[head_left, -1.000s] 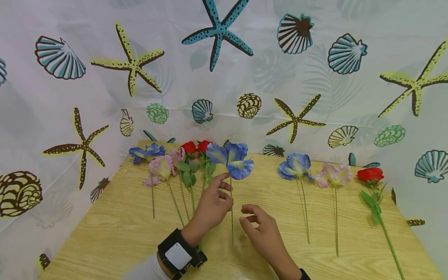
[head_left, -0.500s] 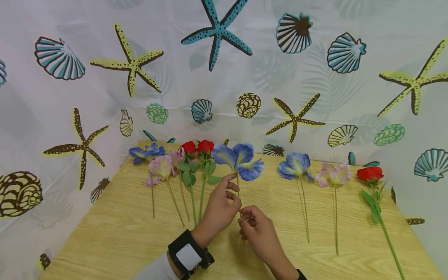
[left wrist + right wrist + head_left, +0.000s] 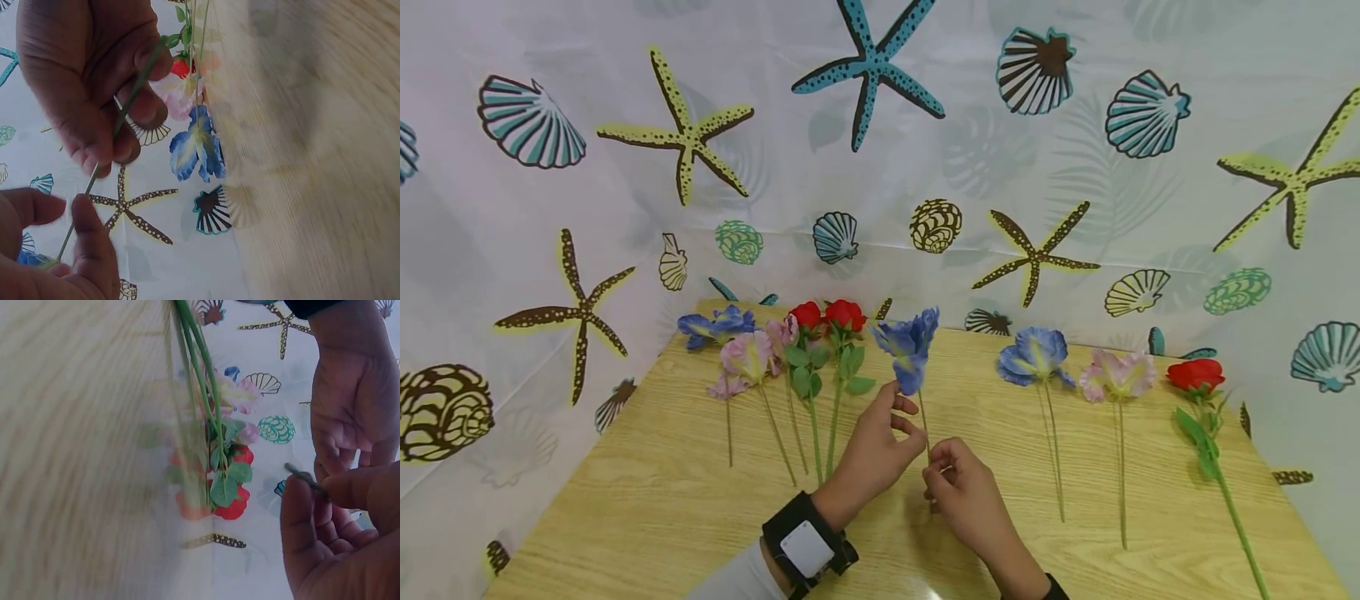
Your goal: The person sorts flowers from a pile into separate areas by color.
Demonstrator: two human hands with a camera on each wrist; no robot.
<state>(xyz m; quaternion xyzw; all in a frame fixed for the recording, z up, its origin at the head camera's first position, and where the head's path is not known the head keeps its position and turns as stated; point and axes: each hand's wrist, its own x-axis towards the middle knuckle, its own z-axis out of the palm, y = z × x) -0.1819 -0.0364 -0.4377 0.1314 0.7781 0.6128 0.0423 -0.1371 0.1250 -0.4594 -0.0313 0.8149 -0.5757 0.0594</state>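
Observation:
A blue iris-like flower [image 3: 910, 346] on a thin green stem stands nearly upright over the table, its petals seen edge-on. My left hand [image 3: 880, 446] has its thumb and fingers bent around the upper stem, just below the bloom. Lower down, my right hand [image 3: 966, 492] pinches the stem between thumb and forefinger. In the left wrist view the stem [image 3: 131, 100] slants from the right hand [image 3: 87, 81] down to the left fingers, with a bit of blue petal at the corner. The stem's cut end [image 3: 297, 470] pokes out of the right fingertips in the right wrist view.
Left on the wooden table [image 3: 625, 508] lie a blue flower [image 3: 718, 325], pink flowers [image 3: 748, 358] and red roses [image 3: 844, 315]. To the right are another blue flower [image 3: 1036, 357], a pink flower [image 3: 1116, 375] and a red rose [image 3: 1197, 375]. A sea-print cloth [image 3: 865, 183] hangs behind.
My right hand, apart from the stem at first, has come to pinch its lower part. The blue flower and left hand have shifted right, and the bloom has turned from facing forward to edge-on.

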